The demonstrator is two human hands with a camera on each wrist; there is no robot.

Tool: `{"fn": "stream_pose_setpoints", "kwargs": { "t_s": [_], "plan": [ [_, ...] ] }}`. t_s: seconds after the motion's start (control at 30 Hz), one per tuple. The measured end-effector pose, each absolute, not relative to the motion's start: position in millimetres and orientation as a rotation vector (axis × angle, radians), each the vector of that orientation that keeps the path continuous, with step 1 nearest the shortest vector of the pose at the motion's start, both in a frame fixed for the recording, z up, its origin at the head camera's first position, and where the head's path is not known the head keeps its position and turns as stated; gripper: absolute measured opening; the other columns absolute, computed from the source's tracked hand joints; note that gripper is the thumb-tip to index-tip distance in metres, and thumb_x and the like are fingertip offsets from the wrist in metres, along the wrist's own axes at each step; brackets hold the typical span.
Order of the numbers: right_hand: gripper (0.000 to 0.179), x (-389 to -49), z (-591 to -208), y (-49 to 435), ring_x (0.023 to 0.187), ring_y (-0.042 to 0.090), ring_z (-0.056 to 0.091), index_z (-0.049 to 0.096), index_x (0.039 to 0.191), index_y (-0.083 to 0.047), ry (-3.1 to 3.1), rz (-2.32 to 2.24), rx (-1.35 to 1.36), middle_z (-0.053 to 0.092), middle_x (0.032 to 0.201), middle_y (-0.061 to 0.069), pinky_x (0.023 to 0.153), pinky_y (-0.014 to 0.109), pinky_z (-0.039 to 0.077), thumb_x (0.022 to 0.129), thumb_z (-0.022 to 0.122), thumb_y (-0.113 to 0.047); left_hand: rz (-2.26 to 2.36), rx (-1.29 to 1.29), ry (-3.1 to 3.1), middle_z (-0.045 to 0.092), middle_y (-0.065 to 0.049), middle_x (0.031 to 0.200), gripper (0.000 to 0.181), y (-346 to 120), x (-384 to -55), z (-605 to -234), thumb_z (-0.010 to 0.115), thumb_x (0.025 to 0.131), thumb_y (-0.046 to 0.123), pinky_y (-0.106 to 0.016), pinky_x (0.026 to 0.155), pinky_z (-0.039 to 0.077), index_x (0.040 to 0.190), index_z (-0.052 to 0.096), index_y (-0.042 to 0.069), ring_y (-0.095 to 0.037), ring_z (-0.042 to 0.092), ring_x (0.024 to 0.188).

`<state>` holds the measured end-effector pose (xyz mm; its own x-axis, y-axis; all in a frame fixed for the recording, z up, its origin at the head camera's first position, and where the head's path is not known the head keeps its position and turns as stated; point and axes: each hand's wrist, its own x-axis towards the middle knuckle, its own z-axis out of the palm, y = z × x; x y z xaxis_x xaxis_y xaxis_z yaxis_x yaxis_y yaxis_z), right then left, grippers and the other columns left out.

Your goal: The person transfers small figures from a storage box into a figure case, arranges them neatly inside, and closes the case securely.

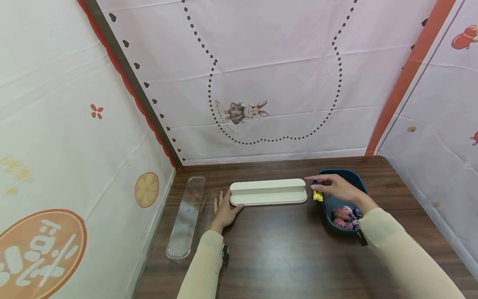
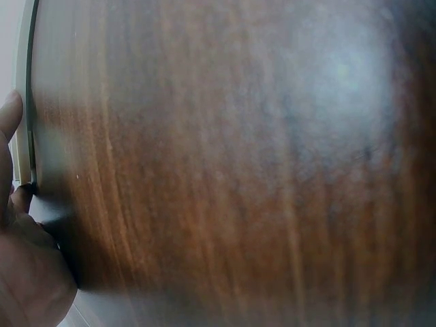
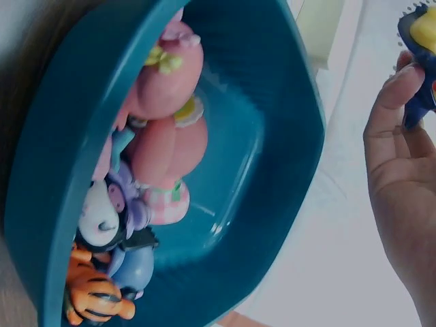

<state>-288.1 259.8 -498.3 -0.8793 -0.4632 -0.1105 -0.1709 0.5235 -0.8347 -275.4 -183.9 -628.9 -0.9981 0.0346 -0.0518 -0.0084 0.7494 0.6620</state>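
A cream-white stepped display base point(image 1: 268, 195) stands on the table, a long raised step along its back. My left hand point(image 1: 225, 211) rests at its left end, fingers spread and straight beside that end, thumb along the front edge. In the left wrist view, part of the left hand point(image 2: 30, 266) shows against the base's edge. My right hand point(image 1: 340, 189) pinches a small yellow and dark-blue figurine point(image 1: 318, 196) between thumb and fingers, over the bin's left rim. The right wrist view shows the figurine point(image 3: 419, 68) cut off by the frame edge.
A dark teal bin point(image 1: 328, 226) at the right holds several figurines point(image 1: 344, 216), among them pink ones and an orange striped tiger point(image 3: 99, 289). A long clear plastic cover point(image 1: 185, 218) lies at the left. Printed cloth hangs behind and beside the wooden table point(image 1: 269, 257).
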Motion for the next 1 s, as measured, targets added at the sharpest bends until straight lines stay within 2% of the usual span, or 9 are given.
{"fn": "stream_pose_setpoints", "kwargs": {
  "t_s": [0.1, 0.2, 0.33, 0.5, 0.6, 0.7, 0.8, 1.0],
  "plan": [
    [0.037, -290.2, -498.8, 256.1, 0.083, 0.023, 0.066, 0.071, 0.133, -0.014, 2.452, -1.295, -0.549, 0.072, 0.101, 0.007, 0.073, 0.042, 0.062, 0.105, 0.062, -0.035, 1.093, 0.022, 2.878, 0.024, -0.011, 0.173, 0.090, -182.9, -275.2, -626.9, 0.068, 0.099, 0.046, -0.058, 0.130, -0.007, 0.167, 0.020, 0.010, -0.035, 0.004, 0.163],
    [0.029, -292.5, -498.8, 251.1, 0.082, 0.023, 0.067, 0.074, 0.124, -0.014, 2.426, -1.323, -0.568, 0.072, 0.103, 0.010, 0.074, 0.043, 0.063, 0.104, 0.064, -0.032, 1.076, 0.016, 2.881, 0.024, -0.010, 0.173, 0.091, -182.3, -274.9, -625.1, 0.066, 0.099, 0.049, -0.057, 0.130, -0.008, 0.167, 0.019, 0.012, -0.033, 0.004, 0.164],
    [0.030, -294.3, -497.9, 244.5, 0.085, 0.024, 0.069, 0.071, 0.128, -0.011, 2.380, -1.347, -0.609, 0.070, 0.108, 0.014, 0.076, 0.039, 0.064, 0.103, 0.066, -0.027, 1.042, 0.009, 2.885, 0.023, -0.008, 0.173, 0.092, -183.0, -274.9, -624.5, 0.065, 0.099, 0.052, -0.056, 0.131, -0.008, 0.167, 0.017, 0.013, -0.031, 0.002, 0.164],
    [0.034, -294.6, -497.0, 237.0, 0.090, 0.023, 0.068, 0.070, 0.133, -0.015, 2.411, -1.290, -0.633, 0.067, 0.114, 0.012, 0.080, 0.034, 0.062, 0.102, 0.068, -0.026, 1.040, 0.004, 2.882, 0.022, -0.008, 0.174, 0.092, -183.7, -274.7, -624.1, 0.065, 0.099, 0.051, -0.055, 0.131, -0.008, 0.167, 0.017, 0.013, -0.030, 0.002, 0.164],
    [0.035, -295.6, -497.1, 232.3, 0.087, 0.023, 0.064, 0.069, 0.136, -0.018, 2.439, -1.245, -0.662, 0.066, 0.111, 0.010, 0.076, 0.031, 0.059, 0.101, 0.068, -0.026, 1.042, -0.009, 2.881, 0.022, -0.009, 0.174, 0.092, -184.2, -275.0, -625.6, 0.066, 0.099, 0.051, -0.054, 0.131, -0.009, 0.167, 0.017, 0.013, -0.030, 0.002, 0.164],
    [0.039, -298.2, -497.7, 227.1, 0.086, 0.030, 0.062, 0.067, 0.139, -0.017, 2.432, -1.234, -0.697, 0.065, 0.108, 0.010, 0.071, 0.028, 0.056, 0.101, 0.069, -0.025, 1.036, -0.023, 2.883, 0.022, -0.009, 0.174, 0.093, -184.6, -276.3, -629.1, 0.066, 0.098, 0.052, -0.054, 0.131, -0.009, 0.167, 0.017, 0.013, -0.030, 0.002, 0.164],
    [0.040, -299.8, -498.1, 220.8, 0.086, 0.031, 0.058, 0.067, 0.140, -0.019, 2.423, -1.221, -0.712, 0.064, 0.108, 0.010, 0.070, 0.028, 0.053, 0.101, 0.069, -0.025, 1.034, -0.032, 2.883, 0.021, -0.008, 0.174, 0.094, -184.7, -277.8, -632.2, 0.066, 0.098, 0.053, -0.053, 0.131, -0.009, 0.168, 0.016, 0.014, -0.029, 0.002, 0.164],
    [0.044, -300.5, -499.9, 206.6, 0.084, 0.022, 0.053, 0.065, 0.143, -0.021, 2.438, -1.182, -0.714, 0.061, 0.108, 0.010, 0.066, 0.028, 0.050, 0.100, 0.071, -0.024, 1.067, -0.011, 2.871, 0.022, -0.008, 0.174, 0.093, -182.7, -274.9, -629.1, 0.067, 0.099, 0.049, -0.055, 0.130, -0.008, 0.168, 0.016, 0.014, -0.031, 0.003, 0.164]
  ]
}}
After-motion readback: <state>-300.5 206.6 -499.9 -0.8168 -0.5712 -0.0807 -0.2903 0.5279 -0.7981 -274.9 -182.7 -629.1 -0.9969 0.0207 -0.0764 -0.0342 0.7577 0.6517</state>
